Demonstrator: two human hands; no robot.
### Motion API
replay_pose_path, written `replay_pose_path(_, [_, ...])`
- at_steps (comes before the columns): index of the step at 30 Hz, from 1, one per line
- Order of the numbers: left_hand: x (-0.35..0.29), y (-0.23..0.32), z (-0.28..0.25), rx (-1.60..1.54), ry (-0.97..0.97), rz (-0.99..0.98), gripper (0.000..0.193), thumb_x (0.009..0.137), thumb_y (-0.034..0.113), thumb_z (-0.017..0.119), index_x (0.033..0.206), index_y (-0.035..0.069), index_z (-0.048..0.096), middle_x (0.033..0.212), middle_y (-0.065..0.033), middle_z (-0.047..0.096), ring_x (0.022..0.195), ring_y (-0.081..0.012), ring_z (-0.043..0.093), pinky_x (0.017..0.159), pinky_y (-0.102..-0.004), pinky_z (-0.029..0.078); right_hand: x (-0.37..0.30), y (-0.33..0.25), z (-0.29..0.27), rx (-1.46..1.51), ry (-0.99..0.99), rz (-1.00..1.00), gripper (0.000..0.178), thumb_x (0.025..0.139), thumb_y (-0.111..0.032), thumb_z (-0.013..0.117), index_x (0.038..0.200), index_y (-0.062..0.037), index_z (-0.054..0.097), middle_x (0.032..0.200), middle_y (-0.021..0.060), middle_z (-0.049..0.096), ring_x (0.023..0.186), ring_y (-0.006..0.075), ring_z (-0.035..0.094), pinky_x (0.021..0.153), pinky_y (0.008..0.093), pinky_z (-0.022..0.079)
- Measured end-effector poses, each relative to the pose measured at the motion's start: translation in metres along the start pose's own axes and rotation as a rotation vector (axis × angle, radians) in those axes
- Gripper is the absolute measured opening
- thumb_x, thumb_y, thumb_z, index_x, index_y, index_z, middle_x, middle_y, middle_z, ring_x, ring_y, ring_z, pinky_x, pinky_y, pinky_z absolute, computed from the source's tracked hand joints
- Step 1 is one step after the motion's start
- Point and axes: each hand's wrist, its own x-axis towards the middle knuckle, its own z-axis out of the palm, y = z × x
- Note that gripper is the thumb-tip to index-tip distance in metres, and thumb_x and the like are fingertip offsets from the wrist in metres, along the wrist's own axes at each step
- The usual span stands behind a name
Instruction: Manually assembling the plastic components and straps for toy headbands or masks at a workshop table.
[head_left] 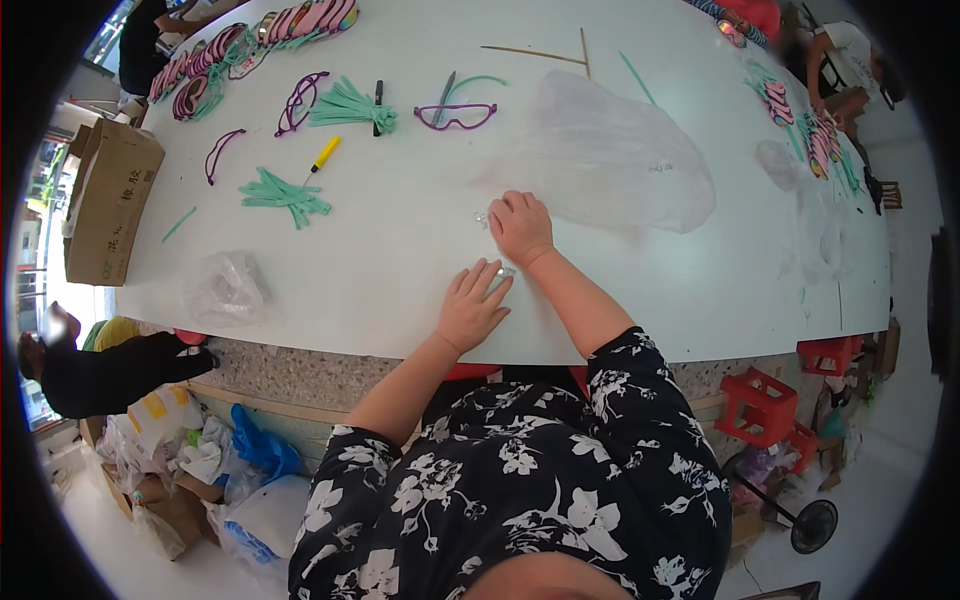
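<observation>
My left hand lies palm down near the table's front edge, its fingers stretched and apart. Small clear, shiny pieces show beside its fingertips; their kind is too small to tell. Just beyond it, my right hand rests on the white table with fingers bent and pressed together; whatever is under them is hidden. More tiny shiny bits lie at the left of those fingers. A large translucent plastic bag spreads out behind my right hand.
Left of my hands are mint-green strips, a yellow-handled tool, purple goggle frames and a crumpled clear bag. A cardboard box stands at the left edge. Pink striped goggles are piled far left. Other people sit around the table.
</observation>
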Motion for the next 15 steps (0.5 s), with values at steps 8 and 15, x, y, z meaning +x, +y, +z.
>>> replay_pose_path(8, [-0.024,-0.005,0.000,0.029,0.037,-0.011,0.043,0.078,0.021,0.069,0.120,0.014,0.062,0.133,-0.0119,0.051,0.123,-0.0321,0.048,0.099,-0.0455,0.040,-0.002,0.003,0.012,-0.016,0.000,0.008,0.015,0.079,-0.024,0.063,0.081,-0.0111,0.056,0.081,0.0057,0.053,0.075,0.0246,0.056,0.062,0.0404,0.044])
replay_pose_path(15, [-0.034,-0.003,-0.006,0.073,0.092,-0.083,0.042,0.077,0.017,0.068,0.118,0.014,0.062,0.130,-0.0117,0.052,0.120,-0.0322,0.049,0.096,-0.0443,0.040,-0.002,0.001,0.009,0.016,0.059,-0.042,0.014,0.079,-0.022,0.062,0.079,-0.0108,0.054,0.080,0.0057,0.053,0.075,0.0248,0.056,0.060,0.0401,0.046])
